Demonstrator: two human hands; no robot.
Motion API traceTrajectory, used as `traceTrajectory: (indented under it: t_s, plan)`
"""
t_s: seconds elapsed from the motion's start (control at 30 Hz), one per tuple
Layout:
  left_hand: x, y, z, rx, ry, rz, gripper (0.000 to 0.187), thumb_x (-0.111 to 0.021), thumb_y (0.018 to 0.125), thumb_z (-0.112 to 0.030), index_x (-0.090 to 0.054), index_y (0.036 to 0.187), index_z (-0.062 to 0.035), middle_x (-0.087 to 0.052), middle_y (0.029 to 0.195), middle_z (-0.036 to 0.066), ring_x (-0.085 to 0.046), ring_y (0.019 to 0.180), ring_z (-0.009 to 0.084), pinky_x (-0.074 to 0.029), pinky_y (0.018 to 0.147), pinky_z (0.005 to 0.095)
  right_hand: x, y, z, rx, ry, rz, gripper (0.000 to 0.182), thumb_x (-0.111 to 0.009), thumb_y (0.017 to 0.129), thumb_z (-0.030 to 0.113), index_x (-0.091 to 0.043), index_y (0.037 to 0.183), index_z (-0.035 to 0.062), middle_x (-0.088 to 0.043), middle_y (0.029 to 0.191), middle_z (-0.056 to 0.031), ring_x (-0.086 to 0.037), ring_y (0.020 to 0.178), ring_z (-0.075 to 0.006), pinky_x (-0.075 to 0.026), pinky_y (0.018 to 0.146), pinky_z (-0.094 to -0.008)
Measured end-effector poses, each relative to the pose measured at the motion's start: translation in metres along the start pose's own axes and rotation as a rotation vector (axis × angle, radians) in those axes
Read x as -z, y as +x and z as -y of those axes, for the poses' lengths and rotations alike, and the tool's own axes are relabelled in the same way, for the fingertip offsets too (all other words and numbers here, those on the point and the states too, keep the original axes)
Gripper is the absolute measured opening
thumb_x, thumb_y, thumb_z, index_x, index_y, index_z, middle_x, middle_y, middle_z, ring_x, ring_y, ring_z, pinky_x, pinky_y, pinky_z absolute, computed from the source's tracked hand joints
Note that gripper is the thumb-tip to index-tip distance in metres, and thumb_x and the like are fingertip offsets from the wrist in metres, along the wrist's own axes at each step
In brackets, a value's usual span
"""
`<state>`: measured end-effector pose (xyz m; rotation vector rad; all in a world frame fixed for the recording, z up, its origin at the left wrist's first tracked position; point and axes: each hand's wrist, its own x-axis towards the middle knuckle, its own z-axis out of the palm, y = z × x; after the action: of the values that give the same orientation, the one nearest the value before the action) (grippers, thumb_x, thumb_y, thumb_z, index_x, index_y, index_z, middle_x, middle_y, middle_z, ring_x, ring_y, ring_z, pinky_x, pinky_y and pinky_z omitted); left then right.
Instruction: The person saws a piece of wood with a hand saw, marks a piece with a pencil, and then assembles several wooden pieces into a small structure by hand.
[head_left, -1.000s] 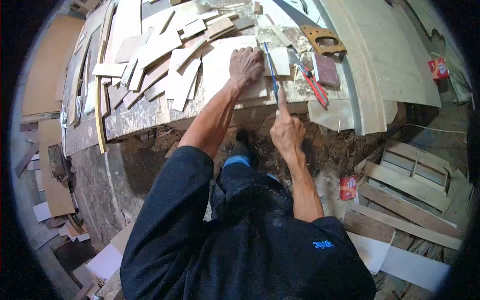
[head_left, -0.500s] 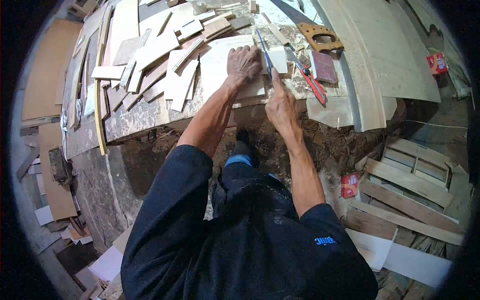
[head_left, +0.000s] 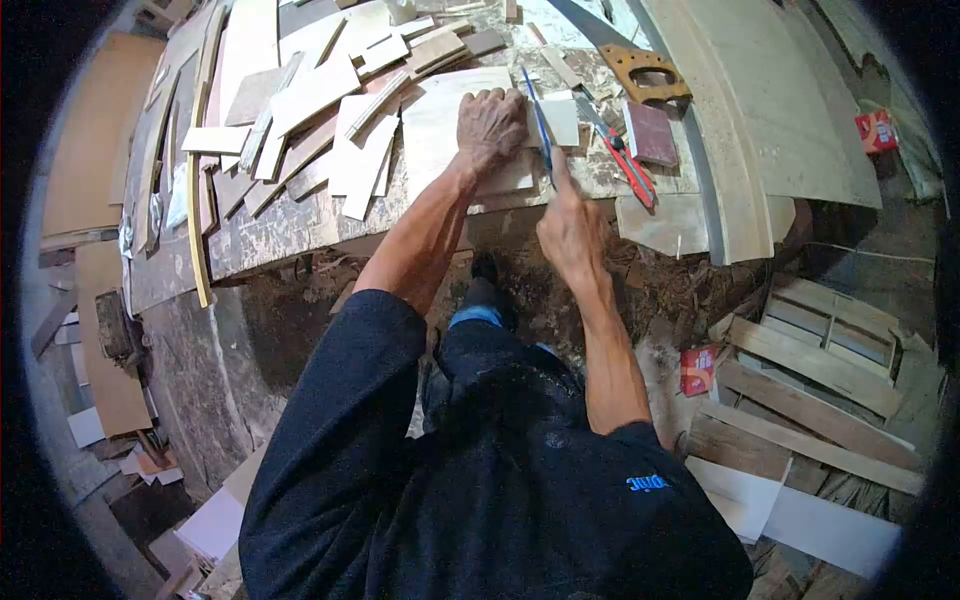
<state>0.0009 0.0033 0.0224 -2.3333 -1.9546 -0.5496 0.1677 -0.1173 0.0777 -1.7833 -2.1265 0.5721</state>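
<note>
My left hand (head_left: 491, 128) is closed, its fingers curled over a pale wooden board (head_left: 435, 110) at the near edge of the workbench, pressing on it. My right hand (head_left: 574, 235) grips the near end of a narrow blue saw (head_left: 543, 125), seen almost edge-on. The saw's blade runs away from me, close along the right side of my left hand. A small light wood piece (head_left: 563, 125) lies just right of the blade. Further right is a red-handled tool (head_left: 632, 175) beside a maroon block (head_left: 652, 133).
A large hand saw with a wooden handle (head_left: 645, 68) lies at the back right. Many wood offcuts (head_left: 315, 98) are heaped on the left of the bench. Long boards (head_left: 770, 120) lie along the right side. Slatted wood frames (head_left: 830, 350) rest low at the right.
My right hand has drawn the blue saw back toward me and slightly right. My left hand stays in place on the board.
</note>
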Motion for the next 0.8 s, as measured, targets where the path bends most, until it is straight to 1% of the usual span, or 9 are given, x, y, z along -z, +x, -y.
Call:
traceTrajectory:
  t_s: [0.07,0.17,0.2,0.3,0.37,0.47,0.57,0.7,0.8]
  plan:
    - [0.004,0.001,0.0,0.018,0.0,0.036,0.029,-0.063,0.079,-0.026,-0.059,0.105,-0.0128,-0.064,0.094,0.008,-0.062,0.094,0.027,-0.043,0.082,0.0397,-0.01,0.027,-0.004,0.068,0.037,-0.084,0.074,-0.055,0.08,0.007,-0.03,0.149,0.0146,-0.063,0.07,-0.0276,-0.065,0.071,-0.0432,-0.049,0.062,-0.054]
    - [0.002,0.004,-0.002,0.049,-0.002,0.065,0.035,-0.065,0.077,-0.025,-0.058,0.109,-0.0141,-0.064,0.095,0.006,-0.062,0.094,0.0257,-0.043,0.08,0.0391,0.014,-0.001,0.011,-0.017,-0.009,-0.004,0.075,-0.054,0.08,0.006,-0.029,0.15,0.0142,-0.062,0.069,-0.0274,-0.064,0.07,-0.0438,-0.048,0.063,-0.0536]
    - [0.0,0.006,0.001,0.037,-0.007,0.053,0.035,-0.065,0.077,-0.025,-0.058,0.11,-0.0144,-0.064,0.095,0.006,-0.062,0.094,0.0253,-0.043,0.08,0.0391,0.023,-0.016,0.014,-0.112,-0.044,0.135,0.077,-0.054,0.079,0.005,-0.027,0.15,0.0143,-0.063,0.071,-0.0275,-0.063,0.071,-0.045,-0.048,0.065,-0.0531]
    - [-0.018,-0.005,0.008,-0.021,0.028,-0.033,0.034,-0.065,0.076,-0.026,-0.058,0.107,-0.0148,-0.065,0.093,0.007,-0.063,0.091,0.0247,-0.043,0.078,0.0396,0.022,-0.015,0.013,-0.114,0.017,0.096,0.077,-0.054,0.078,0.004,-0.027,0.15,0.014,-0.063,0.072,-0.0276,-0.063,0.072,-0.0452,-0.048,0.065,-0.0532]
    - [-0.002,0.001,0.002,-0.014,0.025,-0.031,0.026,-0.064,0.076,-0.027,-0.062,0.098,-0.0131,-0.066,0.09,0.009,-0.064,0.086,0.0255,-0.044,0.078,0.0395,0.003,0.011,0.004,0.02,0.065,-0.05,0.076,-0.055,0.078,0.003,-0.031,0.149,0.0139,-0.063,0.072,-0.0273,-0.064,0.072,-0.0436,-0.048,0.063,-0.0536]
    - [-0.011,0.003,0.005,0.005,0.025,-0.025,0.031,-0.067,0.075,-0.029,-0.06,0.102,-0.0142,-0.066,0.091,0.007,-0.063,0.089,0.0247,-0.044,0.078,0.0392,0.003,0.01,0.005,0.043,0.042,-0.099,0.075,-0.055,0.078,0.002,-0.032,0.149,0.0145,-0.062,0.069,-0.0262,-0.064,0.07,-0.0428,-0.048,0.062,-0.0537]
    - [-0.015,-0.001,0.009,-0.006,-0.009,-0.06,0.034,-0.067,0.076,-0.03,-0.06,0.105,-0.0144,-0.065,0.092,0.008,-0.063,0.09,0.0257,-0.043,0.08,0.0395,0.027,-0.028,0.012,-0.099,-0.019,0.109,0.072,-0.054,0.08,0.004,-0.033,0.148,0.0139,-0.062,0.067,-0.0248,-0.064,0.067,-0.0423,-0.048,0.061,-0.0525]
    - [0.0,0.0,0.001,0.009,0.009,0.021,0.036,-0.066,0.075,-0.027,-0.06,0.108,-0.0148,-0.064,0.094,0.009,-0.063,0.092,0.0278,-0.043,0.08,0.0406,-0.003,0.018,-0.001,0.091,0.019,-0.123,0.073,-0.054,0.08,0.005,-0.032,0.149,0.0151,-0.061,0.064,-0.0259,-0.063,0.061,-0.0434,-0.047,0.057,-0.0524]
    - [-0.009,0.002,0.002,0.033,-0.001,0.047,0.034,-0.066,0.075,-0.027,-0.06,0.107,-0.0145,-0.065,0.094,0.008,-0.063,0.091,0.0269,-0.044,0.079,0.04,0.006,0.005,0.002,-0.002,-0.015,-0.031,0.07,-0.054,0.083,0.007,-0.032,0.149,0.0179,-0.06,0.063,-0.0257,-0.062,0.061,-0.0434,-0.047,0.058,-0.0518]
